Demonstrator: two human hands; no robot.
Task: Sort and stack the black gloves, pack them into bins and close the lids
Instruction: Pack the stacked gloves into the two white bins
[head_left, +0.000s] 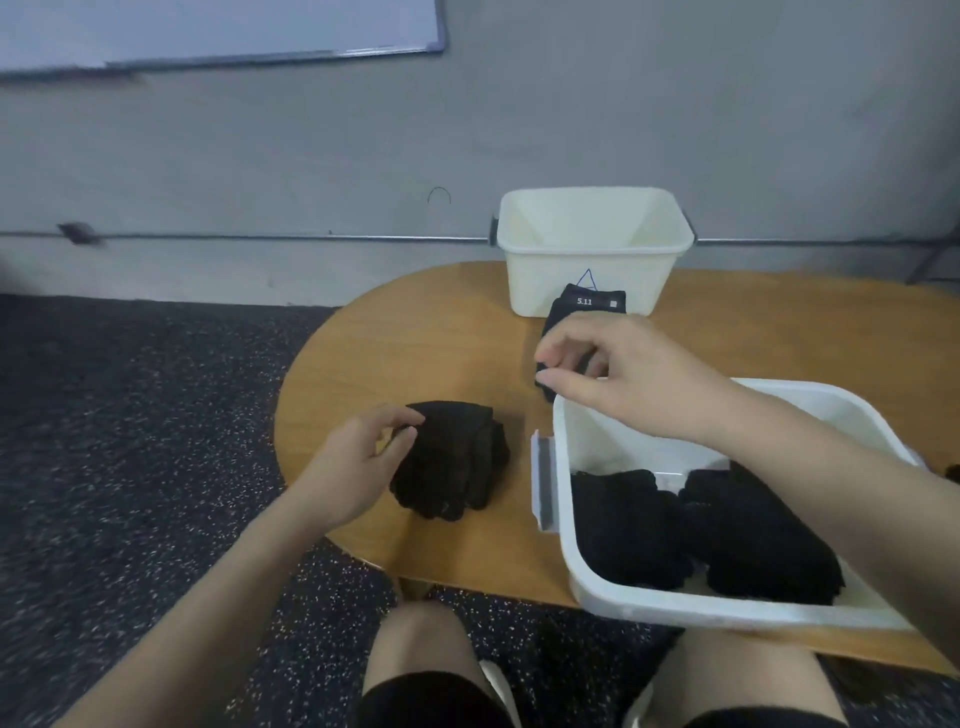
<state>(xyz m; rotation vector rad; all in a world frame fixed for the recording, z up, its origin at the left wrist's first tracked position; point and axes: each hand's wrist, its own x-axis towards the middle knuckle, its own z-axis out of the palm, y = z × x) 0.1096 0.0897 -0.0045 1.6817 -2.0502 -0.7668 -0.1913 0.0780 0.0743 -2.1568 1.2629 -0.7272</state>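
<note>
Your wooden table (415, 338) fills the middle and right of the frame. At lower right sits the near white bin (566, 545), its rim over the table's front edge; two stacks of black gloves (701, 525) already lie side by side in it, so that part of the packing looks done. At upper centre the far white bin (592, 249) stands against the wall and appears empty. No lid is on either bin, and I can't make out a lid anywhere, so closing is all still ahead of you.

A loose stack of knit gloves (457, 457) lies on the table at centre. Your left hand (358, 457) has its fingertips curled onto the stack's left edge, pinching it.

The labelled glove (587, 312) lies just in front of the far bin. Your right hand (613, 374) hangs over it, fingers loosely curled; whether they grip it, I cannot tell.

Judging by this, roughly half is packed.
</note>
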